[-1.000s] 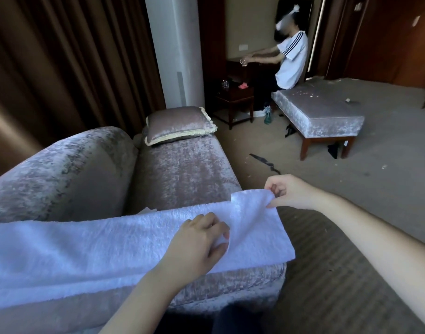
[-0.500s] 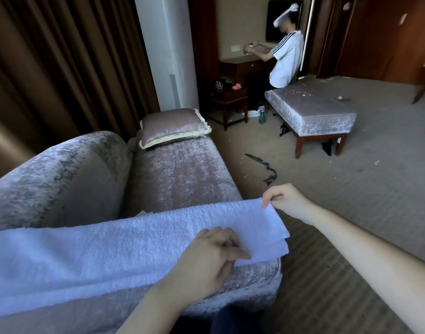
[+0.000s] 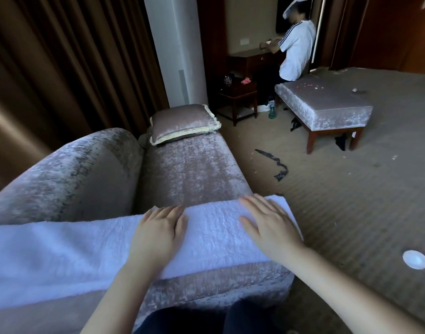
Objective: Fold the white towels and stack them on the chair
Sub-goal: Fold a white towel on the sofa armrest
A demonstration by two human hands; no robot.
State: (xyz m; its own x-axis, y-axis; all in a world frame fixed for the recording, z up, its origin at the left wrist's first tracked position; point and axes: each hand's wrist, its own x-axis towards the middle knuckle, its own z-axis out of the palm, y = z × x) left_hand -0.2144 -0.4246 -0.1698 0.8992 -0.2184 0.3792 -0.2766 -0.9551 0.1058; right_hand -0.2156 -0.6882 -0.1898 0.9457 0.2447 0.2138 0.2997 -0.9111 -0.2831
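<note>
Two flat palms, left hand (image 3: 158, 229) and right hand (image 3: 270, 224), press straight-fingered on the white towel (image 3: 214, 230) along the front edge of the chair (image 3: 192, 169)

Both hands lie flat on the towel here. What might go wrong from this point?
1. The towel lies along the chair's near edge, its right end at the corner; a smoothing push from the right hand might slide it onto the carpet, which shows scattered litter.
2. The left hand also presses flat with no grip, so the layers may shift and the fold come out uneven.
</note>
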